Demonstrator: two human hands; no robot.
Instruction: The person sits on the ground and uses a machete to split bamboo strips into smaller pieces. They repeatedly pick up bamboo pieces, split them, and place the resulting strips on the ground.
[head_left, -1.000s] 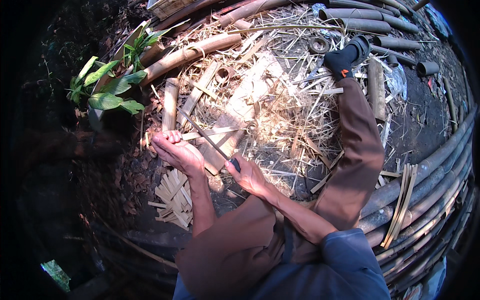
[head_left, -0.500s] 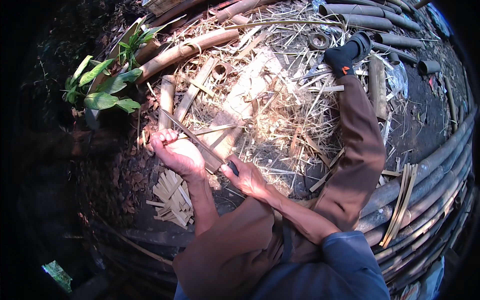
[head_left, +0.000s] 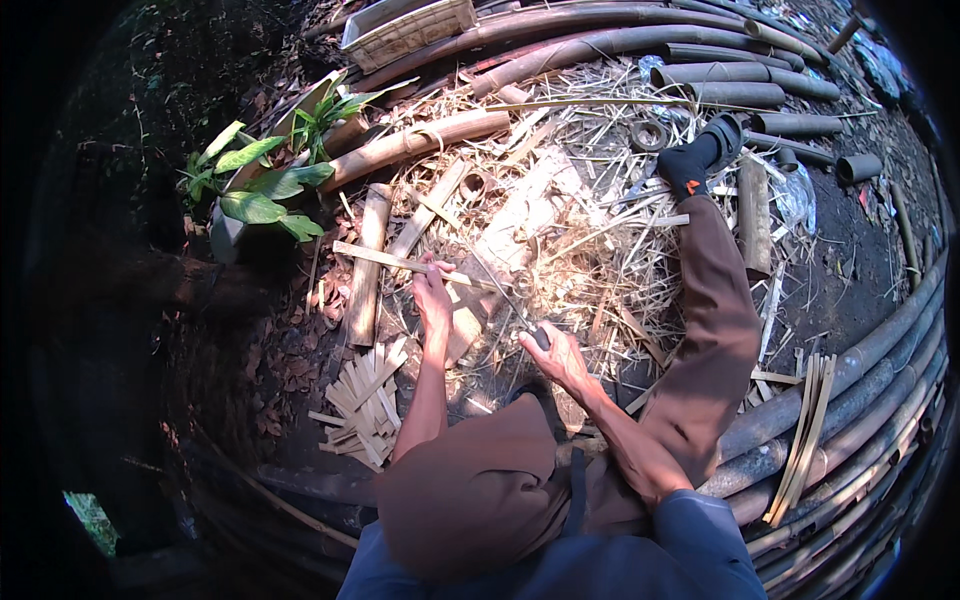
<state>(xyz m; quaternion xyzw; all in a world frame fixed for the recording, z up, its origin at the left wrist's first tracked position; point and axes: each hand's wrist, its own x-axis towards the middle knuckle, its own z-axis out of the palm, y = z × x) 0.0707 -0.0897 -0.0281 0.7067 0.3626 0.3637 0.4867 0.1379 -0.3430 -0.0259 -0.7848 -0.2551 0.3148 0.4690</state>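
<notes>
The person's left hand (head_left: 432,292) gripped a bamboo strip (head_left: 375,256) mid-length, above the plank's (head_left: 463,335) near end; the right hand (head_left: 560,356) clasped a knife (head_left: 541,338), blade by the strip's right tip, contact unclear. The strip newly jutted leftward too, suggesting a regrip.

Blue-grey shirt (head_left: 560,572) w/ short sleeve (head_left: 702,525), loose brn trousers (head_left: 465,485), dk strap (head_left: 577,490) nr waist, blk sock (head_left: 682,166) w/ sm orange mark (head_left: 691,187), dk grey shoe (head_left: 727,140), L hand (head_left: 432,292) & R hand (head_left: 560,357) bare.
</notes>
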